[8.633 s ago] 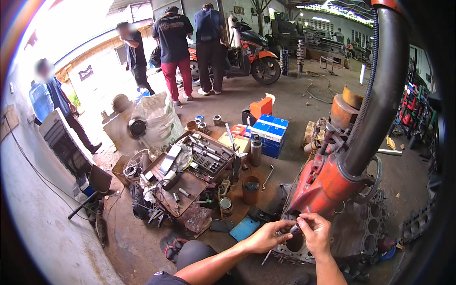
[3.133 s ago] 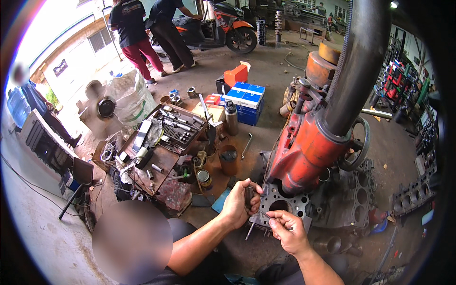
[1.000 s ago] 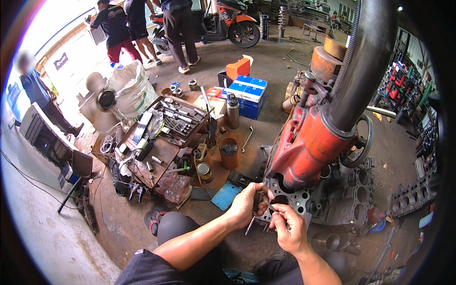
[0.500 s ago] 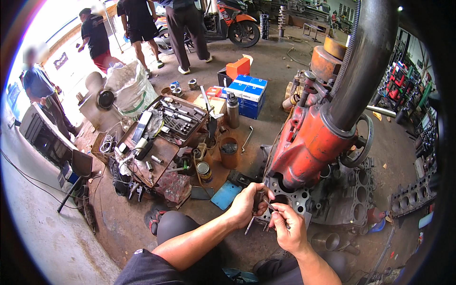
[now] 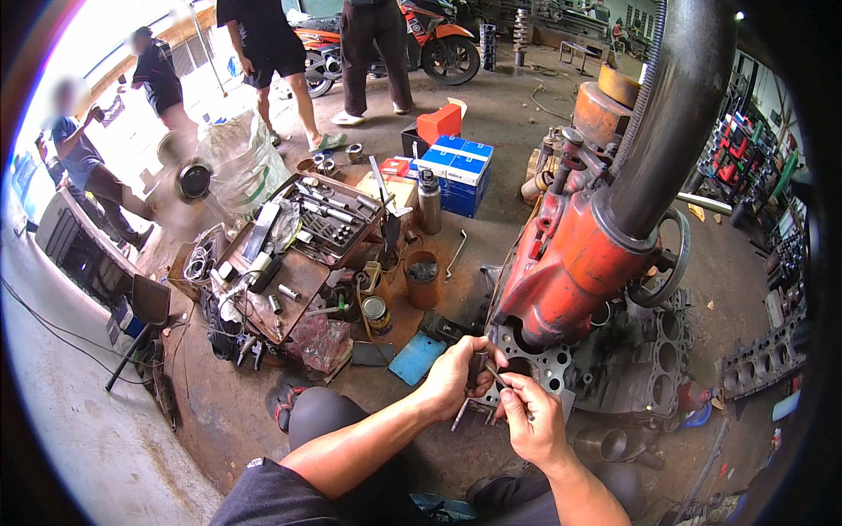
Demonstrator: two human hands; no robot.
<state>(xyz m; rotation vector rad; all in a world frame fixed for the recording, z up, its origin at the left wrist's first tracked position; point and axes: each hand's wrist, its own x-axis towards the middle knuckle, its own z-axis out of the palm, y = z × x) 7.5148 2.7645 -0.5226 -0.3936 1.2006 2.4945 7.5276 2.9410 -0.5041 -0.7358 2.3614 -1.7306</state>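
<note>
Both hands were closed on a thin metal rod: the left hand gripped its lower part, the right hand pinched its upper end. The rod looked light, stiff and likely oily, best held near both ends. It sat just in front of the engine block, under the orange machine.

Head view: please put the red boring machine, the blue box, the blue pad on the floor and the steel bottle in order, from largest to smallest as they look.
1. red boring machine
2. blue box
3. blue pad and steel bottle: they look about alike, and the pad lies nearer the camera, so I do not rank them.
</note>
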